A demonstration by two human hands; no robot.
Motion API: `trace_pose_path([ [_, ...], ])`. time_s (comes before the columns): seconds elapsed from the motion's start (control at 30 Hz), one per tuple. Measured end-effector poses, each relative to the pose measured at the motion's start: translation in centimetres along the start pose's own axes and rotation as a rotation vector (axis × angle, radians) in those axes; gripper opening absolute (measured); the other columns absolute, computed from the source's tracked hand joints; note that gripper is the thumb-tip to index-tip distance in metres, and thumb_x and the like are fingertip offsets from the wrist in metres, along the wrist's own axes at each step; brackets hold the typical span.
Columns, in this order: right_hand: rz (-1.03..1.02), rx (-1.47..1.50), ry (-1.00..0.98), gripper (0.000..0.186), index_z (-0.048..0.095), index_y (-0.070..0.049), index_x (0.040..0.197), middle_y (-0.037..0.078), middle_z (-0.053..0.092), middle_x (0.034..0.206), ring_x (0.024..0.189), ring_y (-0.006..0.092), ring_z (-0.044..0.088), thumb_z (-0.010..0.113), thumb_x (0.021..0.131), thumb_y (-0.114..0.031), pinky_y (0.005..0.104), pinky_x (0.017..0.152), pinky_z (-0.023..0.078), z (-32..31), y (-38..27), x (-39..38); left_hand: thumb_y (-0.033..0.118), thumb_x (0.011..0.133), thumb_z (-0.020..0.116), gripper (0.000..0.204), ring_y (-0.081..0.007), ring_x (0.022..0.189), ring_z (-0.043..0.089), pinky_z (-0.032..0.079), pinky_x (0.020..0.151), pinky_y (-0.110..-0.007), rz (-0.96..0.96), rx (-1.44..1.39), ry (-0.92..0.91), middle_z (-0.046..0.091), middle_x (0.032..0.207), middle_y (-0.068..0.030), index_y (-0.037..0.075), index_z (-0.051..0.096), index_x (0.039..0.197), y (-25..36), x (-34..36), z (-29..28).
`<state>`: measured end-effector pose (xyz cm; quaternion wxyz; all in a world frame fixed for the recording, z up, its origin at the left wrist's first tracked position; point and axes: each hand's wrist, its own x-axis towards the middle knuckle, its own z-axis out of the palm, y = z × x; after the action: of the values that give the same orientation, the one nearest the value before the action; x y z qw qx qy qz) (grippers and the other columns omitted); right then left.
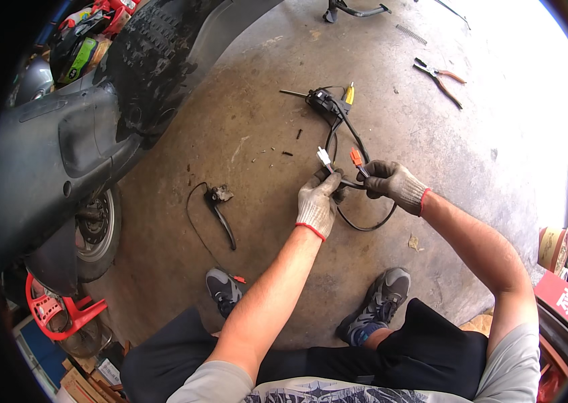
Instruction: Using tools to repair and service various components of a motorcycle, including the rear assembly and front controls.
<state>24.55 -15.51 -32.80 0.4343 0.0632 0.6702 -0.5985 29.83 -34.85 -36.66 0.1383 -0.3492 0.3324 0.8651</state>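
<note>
Both my hands wear grey-white work gloves with red cuffs. My left hand (317, 203) is closed on a black cable, just below a white plug connector (324, 157). To its right, my right hand (393, 184) pinches the wires behind an orange plug connector (356, 158). The two connectors are apart, both pointing away from me. From my hands the black cable (359, 140) runs up to a black switch housing (322, 102) on the floor, with a yellow piece (349, 95) beside it. More cable loops below my right hand. The glove fingers partly hide the wires.
A dark scooter body (55, 168) stands at the left. On the concrete lie a brake lever (222, 213) with a thin wire, small screws (299, 133), pliers (440, 79) and a spring (411, 34). A red box (566, 302) stands at the right edge.
</note>
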Motion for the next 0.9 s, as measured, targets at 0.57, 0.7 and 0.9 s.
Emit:
trace_pose_path([
  [0.57, -0.003, 0.113, -0.016, 0.019, 0.063, -0.004, 0.110, 0.000, 0.061, 0.092, 0.081, 0.0098, 0.059, 0.059, 0.094, -0.014, 0.0267, 0.077, 0.051, -0.3, 0.0, -0.2, 0.006, 0.092, 0.061, 0.032, -0.0160, 0.088, 0.064, 0.054, 0.069, -0.029, 0.027, 0.035, -0.030, 0.065, 0.110, -0.0106, -0.001, 0.054, 0.123, 0.7, -0.7, 1.2],
  [0.7, 0.027, 0.224, -0.037, 0.017, 0.063, -0.005, 0.108, -0.001, 0.060, 0.092, 0.078, 0.0084, 0.057, 0.059, 0.095, -0.015, 0.0251, 0.076, 0.050, -0.3, 0.1, -0.1, 0.022, 0.097, 0.057, 0.027, -0.0185, 0.087, 0.065, 0.056, 0.067, -0.032, 0.001, -0.031, -0.059, 0.066, 0.104, -0.0105, 0.004, 0.056, 0.116, 0.8, 0.0, 0.5],
  [0.9, 0.046, 0.224, -0.066, 0.018, 0.063, -0.005, 0.109, -0.001, 0.061, 0.093, 0.078, 0.0083, 0.057, 0.059, 0.096, -0.016, 0.0242, 0.075, 0.050, -0.4, 0.2, -0.1, 0.041, 0.097, 0.053, 0.034, -0.0215, 0.080, 0.067, 0.057, 0.062, -0.035, -0.080, -0.070, -0.014, 0.067, 0.092, -0.0091, 0.009, 0.059, 0.107, 2.2, 0.7, 0.6],
])
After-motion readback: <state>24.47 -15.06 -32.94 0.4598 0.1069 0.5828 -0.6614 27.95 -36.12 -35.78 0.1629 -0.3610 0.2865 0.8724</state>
